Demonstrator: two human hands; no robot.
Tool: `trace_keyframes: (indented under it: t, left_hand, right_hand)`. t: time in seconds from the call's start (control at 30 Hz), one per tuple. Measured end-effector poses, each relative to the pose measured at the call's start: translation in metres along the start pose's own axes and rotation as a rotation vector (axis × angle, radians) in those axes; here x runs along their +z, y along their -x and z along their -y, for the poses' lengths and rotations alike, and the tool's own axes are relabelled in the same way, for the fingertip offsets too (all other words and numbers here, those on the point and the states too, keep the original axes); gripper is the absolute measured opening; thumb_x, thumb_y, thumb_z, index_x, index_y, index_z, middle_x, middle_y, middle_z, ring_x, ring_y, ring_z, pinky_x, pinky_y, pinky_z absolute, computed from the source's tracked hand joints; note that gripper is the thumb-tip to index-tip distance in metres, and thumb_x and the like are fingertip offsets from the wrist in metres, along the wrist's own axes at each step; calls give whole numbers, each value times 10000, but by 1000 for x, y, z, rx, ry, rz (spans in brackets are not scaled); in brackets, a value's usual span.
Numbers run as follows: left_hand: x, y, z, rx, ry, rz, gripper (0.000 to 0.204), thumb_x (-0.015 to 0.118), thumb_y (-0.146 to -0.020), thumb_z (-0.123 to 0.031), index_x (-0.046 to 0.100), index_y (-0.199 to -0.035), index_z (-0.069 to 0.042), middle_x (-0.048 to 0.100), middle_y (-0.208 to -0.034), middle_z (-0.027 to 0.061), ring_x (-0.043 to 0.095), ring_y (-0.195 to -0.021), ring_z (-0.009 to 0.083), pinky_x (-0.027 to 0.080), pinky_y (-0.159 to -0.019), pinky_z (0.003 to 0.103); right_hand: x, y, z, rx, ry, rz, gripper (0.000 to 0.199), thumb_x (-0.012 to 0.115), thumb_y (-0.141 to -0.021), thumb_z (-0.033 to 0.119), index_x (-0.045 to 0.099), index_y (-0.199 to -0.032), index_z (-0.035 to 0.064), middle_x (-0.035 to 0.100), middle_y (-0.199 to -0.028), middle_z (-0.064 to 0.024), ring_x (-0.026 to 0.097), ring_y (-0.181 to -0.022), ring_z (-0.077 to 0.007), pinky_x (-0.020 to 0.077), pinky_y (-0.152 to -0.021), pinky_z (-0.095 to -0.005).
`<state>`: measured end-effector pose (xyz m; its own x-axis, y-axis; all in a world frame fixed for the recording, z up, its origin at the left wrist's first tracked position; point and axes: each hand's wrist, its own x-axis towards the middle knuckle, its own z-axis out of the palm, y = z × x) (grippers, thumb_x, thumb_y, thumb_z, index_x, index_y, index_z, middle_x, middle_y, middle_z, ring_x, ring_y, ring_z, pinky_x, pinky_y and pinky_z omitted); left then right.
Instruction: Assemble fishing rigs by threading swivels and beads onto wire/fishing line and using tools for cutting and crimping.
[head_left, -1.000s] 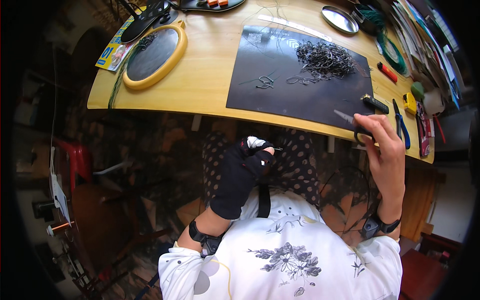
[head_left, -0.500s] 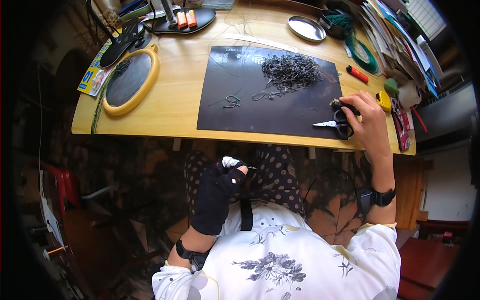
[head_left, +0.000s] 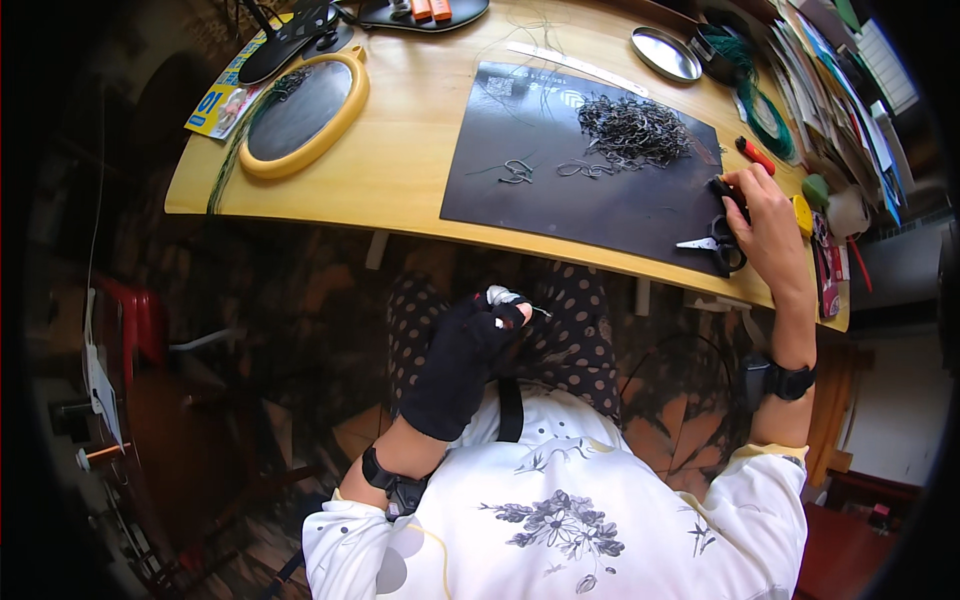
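My left hand (head_left: 465, 355), in a black fingerless glove with white wrapping on a finger, is closed above my lap. Its thumb and fingers pinch a small thin piece with a metallic glint (head_left: 541, 311), too small to name. At the right edge of the dark mat (head_left: 540, 205), my right hand (head_left: 770, 225) is closed on a small black object (head_left: 729, 193), partly hidden by the fingers. Just below it lie black-handled scissors (head_left: 718, 246). A heap of dark metal hooks (head_left: 635, 132) covers the mat's far part, with a few loose hooks (head_left: 517, 172) to its left.
A yellow-rimmed round frame (head_left: 300, 115) with green threads lies at left. Beyond the mat are a ruler (head_left: 575, 68), a round tin (head_left: 666, 55) and green cord (head_left: 765, 115). A red lighter (head_left: 755, 155) and yellow tape measure (head_left: 802, 215) lie near my right hand.
The whole view has shifted, so the table appears farther up and right. The black object in my right hand has turned and sits slightly farther from the scissors. My left hand keeps its pinch.
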<state>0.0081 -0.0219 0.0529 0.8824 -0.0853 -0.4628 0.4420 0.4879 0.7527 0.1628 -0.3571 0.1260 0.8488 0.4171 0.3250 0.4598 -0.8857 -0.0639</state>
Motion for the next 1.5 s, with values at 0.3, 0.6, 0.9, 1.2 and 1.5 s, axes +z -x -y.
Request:
trace_keyframes:
  t: [0.3, 0.6, 0.9, 1.2, 1.5]
  left_hand:
    - [-16, -10, 17, 75, -141, 17, 143, 702, -964, -213, 659, -1001, -82, 572, -911, -68, 510, -847, 36, 407, -764, 213]
    - [-14, -12, 15, 27, -67, 79, 189, 711, -956, -260, 668, -1031, -91, 584, -928, -59, 546, -860, 41, 449, -733, 216]
    - [-19, -9, 17, -8, -34, 64, 221, 704, -960, -276, 661, -1079, -94, 608, -967, -44, 598, -905, 48, 496, -754, 218]
    - [-23, -13, 20, 7, -16, 84, 219, 710, -962, -271, 671, -1093, -100, 630, -978, -41, 617, -914, 55, 516, -787, 230]
    - [-23, -14, 22, -49, 70, 82, 165, 704, -966, -248, 664, -1050, -111, 646, -955, -31, 646, -893, 70, 518, -762, 237]
  right_hand:
    - [-2, -10, 18, 33, 139, -276, 182, 616, -906, 31, 621, -1086, 7, 642, -912, -126, 684, -790, -312, 522, -677, -412]
    - [37, 54, 151, 474, -1622, 328, 263, 533, -1053, 226, 626, -922, 16, 529, -754, 34, 400, -587, -16, 308, -510, -183]
    - [89, 49, 173, 740, -1642, 459, 339, 535, -1006, 336, 598, -823, 58, 549, -733, -14, 450, -626, -77, 331, -544, -222]
    - [93, 48, 177, 710, -1565, 496, 394, 498, -1023, 353, 616, -788, 58, 567, -745, 5, 487, -699, -73, 386, -611, -217]
    - [96, 47, 176, 650, -1557, 540, 357, 551, -1003, 360, 677, -850, 63, 612, -798, 5, 548, -695, -55, 409, -588, -180]
